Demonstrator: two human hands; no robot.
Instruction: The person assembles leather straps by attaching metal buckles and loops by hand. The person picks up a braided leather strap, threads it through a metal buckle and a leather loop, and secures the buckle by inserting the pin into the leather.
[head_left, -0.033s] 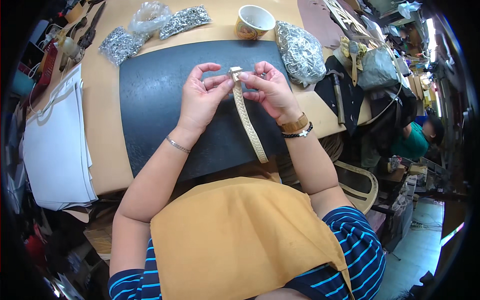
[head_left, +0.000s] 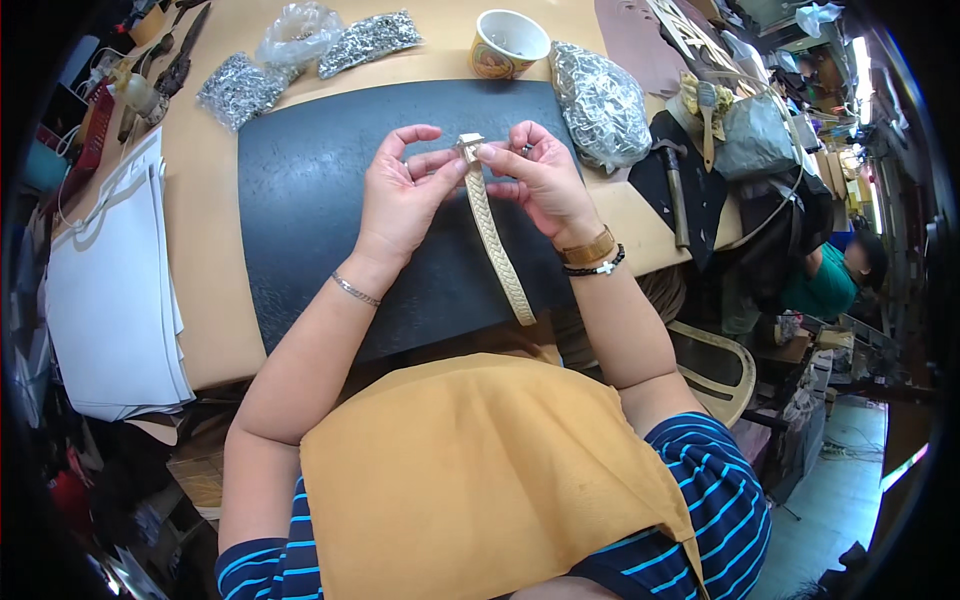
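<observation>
A pale cream braided belt (head_left: 493,240) hangs down from my fingers over the dark work mat (head_left: 330,230), its lower end near the mat's front edge. At its top sits a small light-coloured, squarish buckle-like piece (head_left: 470,139). My left hand (head_left: 398,205) pinches the belt's upper end from the left between thumb and fingers. From the other side, my right hand (head_left: 556,195) presses its thumb on the belt just below the buckle-like piece. A tiny shiny bit shows by the right fingertips, too small to name.
Beyond the mat lie bags of small metal parts (head_left: 240,90) and a paper cup (head_left: 510,45). To the right are a large bag of metal pieces (head_left: 600,105), a hammer (head_left: 677,195) and a brush (head_left: 708,125). White sheets (head_left: 115,300) are stacked at left. Another person (head_left: 830,280) is far right.
</observation>
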